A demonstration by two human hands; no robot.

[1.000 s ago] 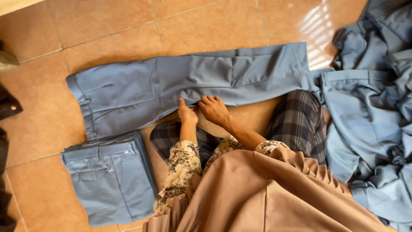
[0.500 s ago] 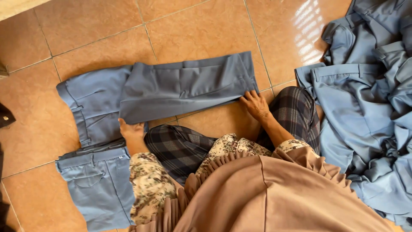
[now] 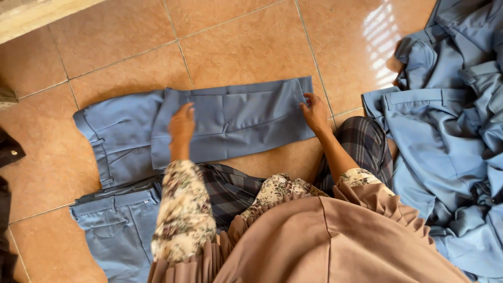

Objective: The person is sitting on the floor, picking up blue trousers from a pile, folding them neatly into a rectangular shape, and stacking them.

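Head view: blue trousers folded on tiled floor

Nearest, at 6 o'clock, sit the person's tan garment and plaid-clad knees. At 8 o'clock lies a folded stack of blue trousers (image 3: 118, 230). Beyond the knees, the blue trousers (image 3: 230, 123) lie flat on the tiled floor (image 3: 236, 42), one half doubled over. The left hand (image 3: 182, 126) rests flat on the cloth, fingers together. The right hand (image 3: 315, 112), at 2 o'clock from the left, pinches the fold's right edge. At 3 o'clock a heap of blue garments (image 3: 450, 120) lies well apart.
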